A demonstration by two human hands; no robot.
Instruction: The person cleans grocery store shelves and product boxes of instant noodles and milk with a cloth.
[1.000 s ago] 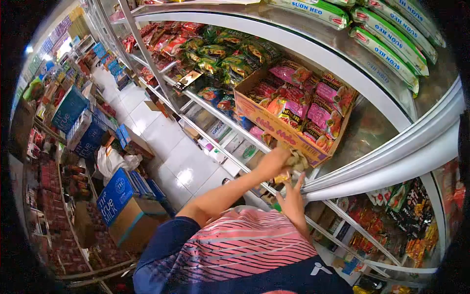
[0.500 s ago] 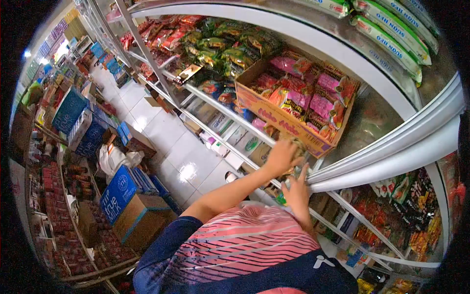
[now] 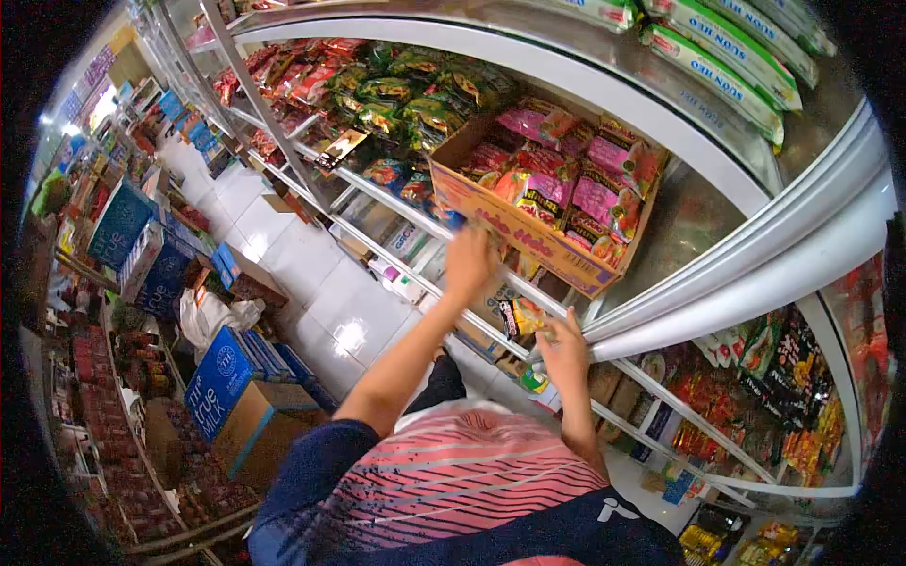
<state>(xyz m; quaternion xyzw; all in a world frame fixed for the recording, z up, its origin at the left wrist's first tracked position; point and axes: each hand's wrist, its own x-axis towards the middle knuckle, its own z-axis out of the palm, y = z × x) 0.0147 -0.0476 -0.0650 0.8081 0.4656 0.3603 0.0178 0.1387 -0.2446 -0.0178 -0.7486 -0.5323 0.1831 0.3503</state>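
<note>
My left hand (image 3: 471,261) is at the front edge of the shelf, just left of the open carton (image 3: 524,236) of pink noodle packets (image 3: 604,203). Motion smears its fingers, and what they hold, if anything, is too blurred to tell. Further right, my right hand (image 3: 566,351) is by the metal shelf rail (image 3: 642,379), near the end of the white curved frame (image 3: 736,269). Its fingers are partly spread, with nothing seen gripped in them. A small yellow and black packet (image 3: 521,317) shows beside its fingertips, below the carton.
Green noodle packets (image 3: 392,90) and red packets (image 3: 307,71) fill the shelf left of the carton. Green and white packs (image 3: 722,71) lie on the upper shelf. Blue milk cartons (image 3: 222,377) stand on the left, beside the tiled floor (image 3: 321,283).
My left hand has moved left along the shelf edge, away from my right hand. The yellow and black packet has come into view between them. The view has shifted slightly.
</note>
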